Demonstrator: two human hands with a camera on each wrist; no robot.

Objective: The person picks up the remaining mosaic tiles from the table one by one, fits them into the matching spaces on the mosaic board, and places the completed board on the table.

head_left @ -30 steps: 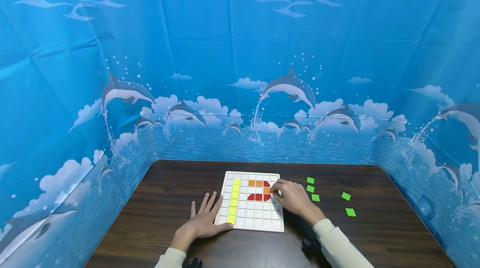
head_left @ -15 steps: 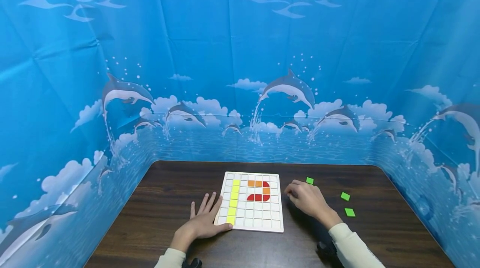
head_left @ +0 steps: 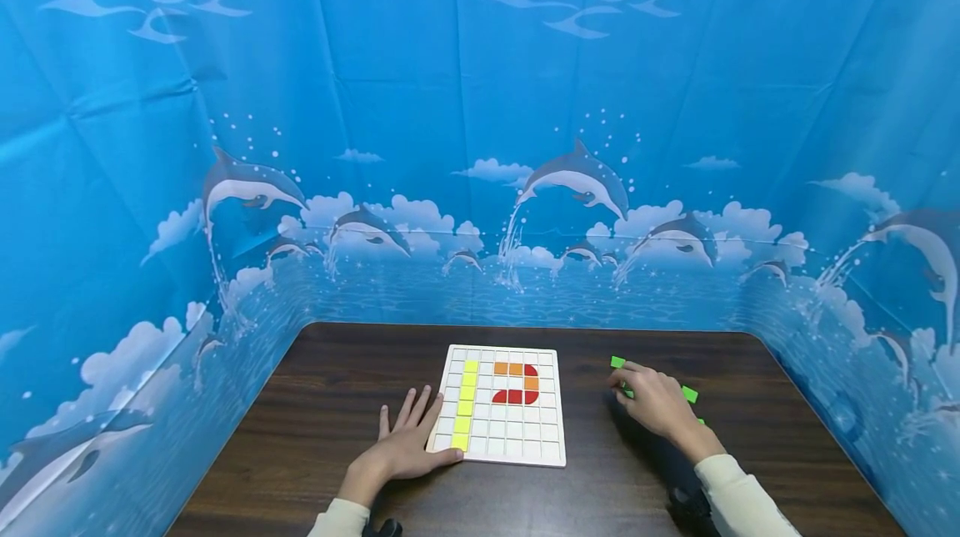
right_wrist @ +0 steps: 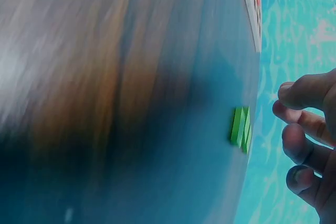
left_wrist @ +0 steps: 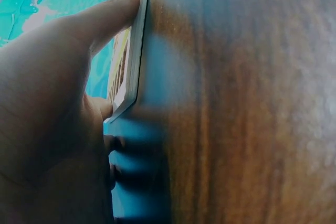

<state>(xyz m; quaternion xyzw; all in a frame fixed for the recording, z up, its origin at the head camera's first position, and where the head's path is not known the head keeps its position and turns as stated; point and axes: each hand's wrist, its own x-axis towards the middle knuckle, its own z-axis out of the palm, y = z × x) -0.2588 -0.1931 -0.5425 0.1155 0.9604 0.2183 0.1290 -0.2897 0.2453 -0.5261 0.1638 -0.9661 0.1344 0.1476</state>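
Note:
A white grid board [head_left: 517, 447] lies flat on the table. My left hand [head_left: 408, 444] rests at its left front corner, fingers spread and straight, thumb along the near edge. Set in the board are a column of yellow tiles [head_left: 466, 405] and a curved shape of orange tiles [head_left: 508, 368] and red tiles [head_left: 514, 397]. To the right of the board, my right hand [head_left: 658, 404] hovers over green square tiles [head_left: 617, 362], fingers loosely bent and holding nothing. In the right wrist view, green tiles [right_wrist: 240, 127] lie apart from the fingertips. The hand partly covers some tiles.
Another green tile [head_left: 689, 394] lies just right of the right hand. The dark wooden table [head_left: 360, 362] ends at a blue dolphin-print curtain [head_left: 465, 187] behind and at both sides. A dark device is at each wrist.
My right hand has left the board's right side and moved right to the green tiles, its fingers loosening. The left hand and the board stay almost where they were.

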